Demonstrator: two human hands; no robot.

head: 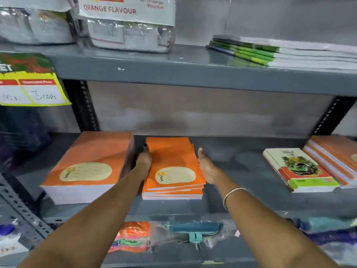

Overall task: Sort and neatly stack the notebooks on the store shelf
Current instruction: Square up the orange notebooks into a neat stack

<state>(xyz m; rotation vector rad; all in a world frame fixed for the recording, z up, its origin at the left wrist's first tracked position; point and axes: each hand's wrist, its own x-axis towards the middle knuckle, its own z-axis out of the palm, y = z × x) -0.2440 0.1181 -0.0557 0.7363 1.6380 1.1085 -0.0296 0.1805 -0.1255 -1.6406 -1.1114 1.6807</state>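
Both forearms reach up from the bottom edge, a thin bangle point(232, 196) on my right wrist. At the middle shelf point(241, 171), my left hand point(144, 159) presses its palm against the left edge of a small orange notebook stack point(173, 167), fingers hidden between it and the taller orange stack point(88, 163) just beside; whether that grip is closed I cannot tell. My right hand point(207, 168) stands open, thumb up, flat at the small stack's right edge. Both top covers read "you". Further right lie a green-and-white notebook pile point(298, 169), its print unreadable, and more orange notebooks point(336, 157), cut off. Above, a bag point(127, 22) reads "ORANGE FLAVOUR"; green-spined notebooks point(270, 53) lie right of it.
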